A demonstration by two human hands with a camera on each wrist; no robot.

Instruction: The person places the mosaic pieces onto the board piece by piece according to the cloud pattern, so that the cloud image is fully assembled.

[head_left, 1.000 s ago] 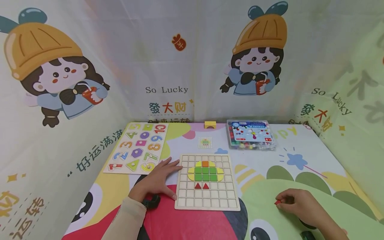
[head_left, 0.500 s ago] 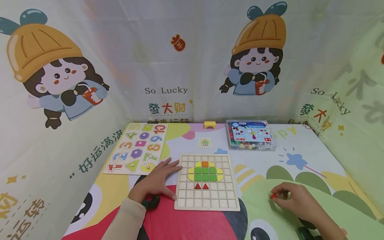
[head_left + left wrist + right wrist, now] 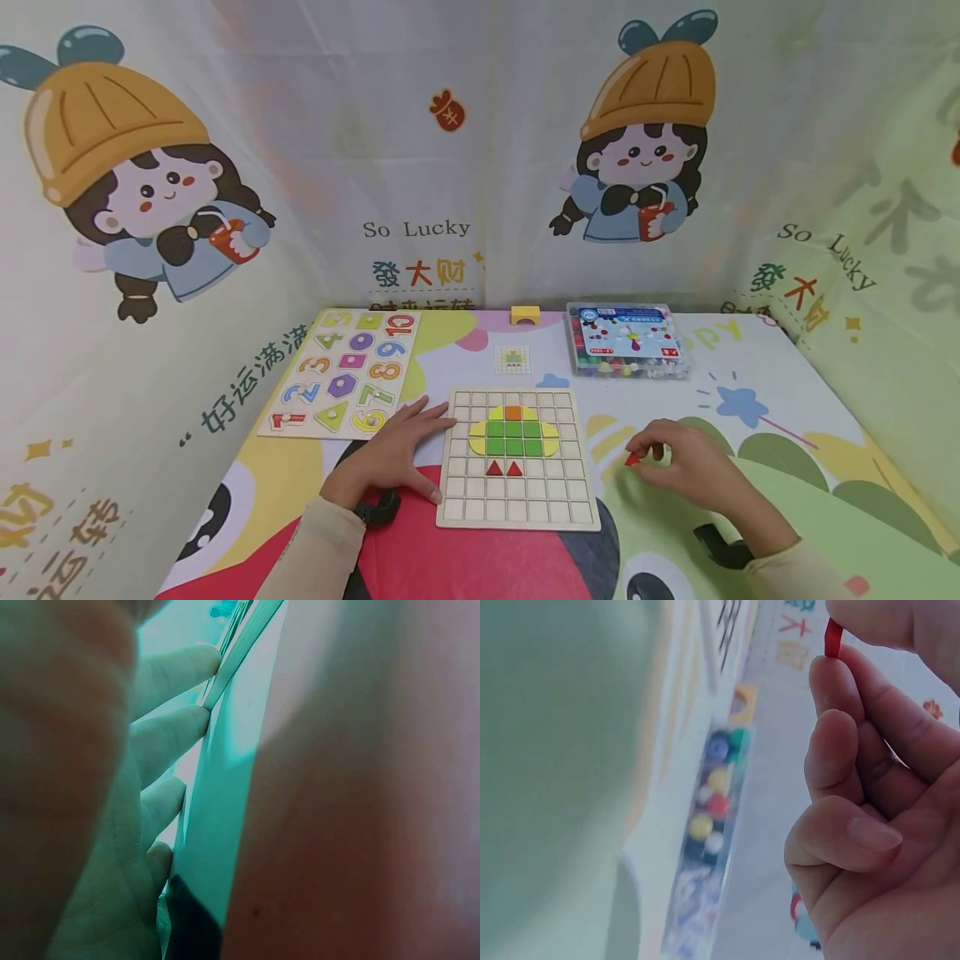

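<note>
A wooden grid board (image 3: 517,510) lies in the middle of the table with green squares (image 3: 513,437), yellow rounded pieces, one orange square (image 3: 513,413) and two red triangles (image 3: 494,469) on it. My left hand (image 3: 393,450) rests at the board's left edge, fingers spread, fingertips touching its side; the left wrist view shows these fingers (image 3: 176,675) against the edge. To the right of the board, my right hand (image 3: 686,462) pinches a small red piece (image 3: 633,458) between thumb and fingers, above the table. In the right wrist view the red piece (image 3: 833,639) appears edge-on.
A small pattern card (image 3: 513,360) lies behind the board. A number puzzle board (image 3: 341,372) is at the back left. A clear box of coloured parts (image 3: 628,340) and a yellow arch block (image 3: 525,315) stand at the back. Another reddish patch (image 3: 857,585) shows at the lower right.
My right hand has moved left and away from me towards the board, carrying the red piece. The left hand stays at the board's edge.
</note>
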